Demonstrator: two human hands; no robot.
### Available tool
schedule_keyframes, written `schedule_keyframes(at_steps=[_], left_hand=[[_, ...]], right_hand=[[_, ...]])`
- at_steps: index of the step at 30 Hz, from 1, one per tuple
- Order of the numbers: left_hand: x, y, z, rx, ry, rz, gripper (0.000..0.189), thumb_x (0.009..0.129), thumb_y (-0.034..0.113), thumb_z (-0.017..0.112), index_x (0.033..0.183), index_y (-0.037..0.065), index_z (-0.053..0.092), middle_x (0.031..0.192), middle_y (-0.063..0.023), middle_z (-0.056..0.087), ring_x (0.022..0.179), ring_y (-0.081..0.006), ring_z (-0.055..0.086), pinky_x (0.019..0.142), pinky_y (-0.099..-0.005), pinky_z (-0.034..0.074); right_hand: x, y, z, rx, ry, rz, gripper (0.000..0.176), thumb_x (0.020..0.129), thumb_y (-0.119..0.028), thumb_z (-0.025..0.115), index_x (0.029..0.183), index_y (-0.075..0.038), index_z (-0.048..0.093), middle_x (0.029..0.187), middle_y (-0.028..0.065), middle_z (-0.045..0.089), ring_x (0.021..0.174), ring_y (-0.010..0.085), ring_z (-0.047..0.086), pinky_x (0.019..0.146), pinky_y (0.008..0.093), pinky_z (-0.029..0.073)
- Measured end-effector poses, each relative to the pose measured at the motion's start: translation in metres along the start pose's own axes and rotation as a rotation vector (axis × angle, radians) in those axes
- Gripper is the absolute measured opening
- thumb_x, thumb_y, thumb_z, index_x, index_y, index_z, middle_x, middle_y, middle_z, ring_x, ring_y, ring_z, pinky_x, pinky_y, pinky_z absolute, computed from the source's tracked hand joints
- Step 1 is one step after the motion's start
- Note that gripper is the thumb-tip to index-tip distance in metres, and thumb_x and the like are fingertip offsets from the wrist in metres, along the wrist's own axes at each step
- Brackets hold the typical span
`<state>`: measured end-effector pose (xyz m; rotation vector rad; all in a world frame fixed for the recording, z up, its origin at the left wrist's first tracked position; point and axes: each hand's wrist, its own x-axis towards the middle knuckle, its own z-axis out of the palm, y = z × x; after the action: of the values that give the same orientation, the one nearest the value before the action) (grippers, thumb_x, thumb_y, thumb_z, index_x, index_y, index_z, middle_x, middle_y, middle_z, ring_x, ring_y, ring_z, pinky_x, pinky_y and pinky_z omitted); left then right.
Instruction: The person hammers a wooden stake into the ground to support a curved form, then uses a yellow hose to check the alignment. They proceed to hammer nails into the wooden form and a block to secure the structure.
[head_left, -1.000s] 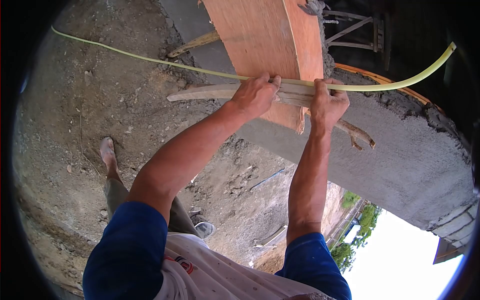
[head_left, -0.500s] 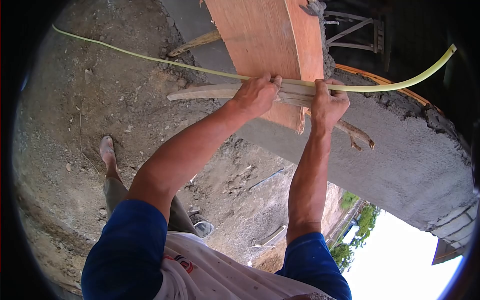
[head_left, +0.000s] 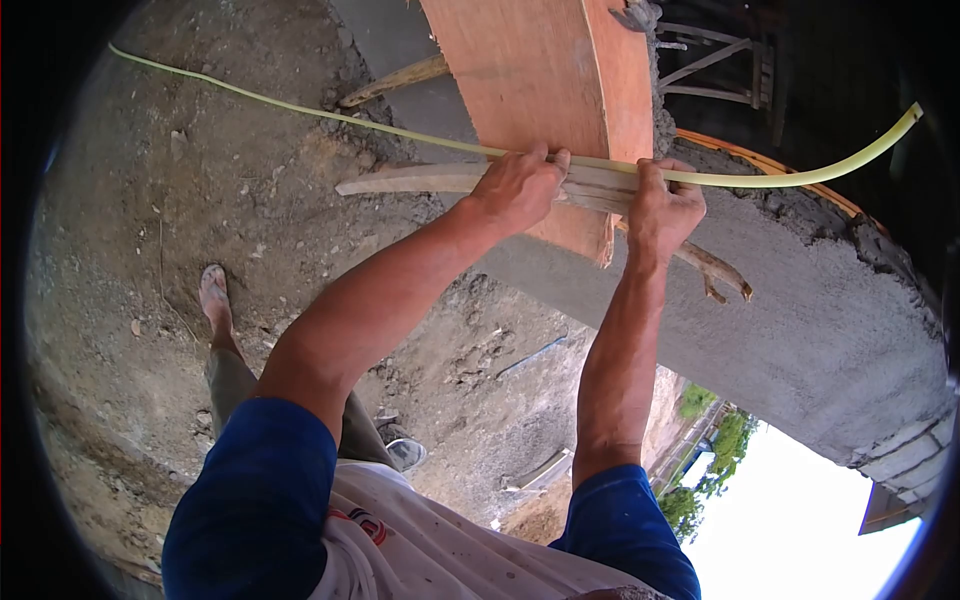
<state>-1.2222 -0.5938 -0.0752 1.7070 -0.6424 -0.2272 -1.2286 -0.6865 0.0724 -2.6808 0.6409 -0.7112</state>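
Observation:
A pale yellow-green hose [head_left: 800, 180] runs across the plywood [head_left: 530, 85], its free end curving up at the right. My left hand [head_left: 520, 185] pinches the hose at the board's lower part, beside a grey wooden strip [head_left: 415, 179]. To its right, my right hand [head_left: 665, 205] has its fingers closed round the hose near the board's right edge. The strip lies just below the hose and passes behind my left hand. Behind my right wrist, a forked stick [head_left: 715, 267] sticks out to the right.
A rough concrete wall [head_left: 740, 320] slants down to the right. Orange tubing [head_left: 730, 148] lies along its top edge. Another stick [head_left: 400, 80] leans left of the board. Below are dirt ground [head_left: 130, 250], my legs and feet, and a blue strip [head_left: 532, 356].
The board, the hose and both hands appear shifted slightly to the right in view. The grip of both hands on the hose looks the same.

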Motion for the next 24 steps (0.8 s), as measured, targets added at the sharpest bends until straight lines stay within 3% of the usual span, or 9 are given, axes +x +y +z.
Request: schedule_keyframes(at_steps=[21,24], left_hand=[[0.0001,0.0034,-0.0031,-0.026,0.012,-0.012,0.044,0.085,0.013,0.066,0.123,-0.005,0.054,0.109,-0.0211,0.058,0.092,-0.0382,0.063,0.079,-0.0447,0.053],[-0.0004,0.0039,-0.0031,-0.024,0.019,-0.015,0.043,0.085,0.013,0.066,0.123,-0.005,0.054,0.11,-0.0212,0.058,0.093,-0.0385,0.063,0.078,-0.045,0.052]], right_hand=[[-0.0001,-0.0003,-0.0001,0.014,0.019,-0.001,0.01,0.072,-0.009,0.069,0.075,0.0,0.067,0.069,0.0035,0.06,0.065,0.012,0.053,0.065,0.0279,0.045],[-0.0007,-0.004,-0.0038,-0.026,-0.041,0.039,0.012,0.078,-0.011,0.068,0.081,0.0,0.066,0.075,0.0058,0.063,0.071,0.0134,0.056,0.069,0.0273,0.045]])
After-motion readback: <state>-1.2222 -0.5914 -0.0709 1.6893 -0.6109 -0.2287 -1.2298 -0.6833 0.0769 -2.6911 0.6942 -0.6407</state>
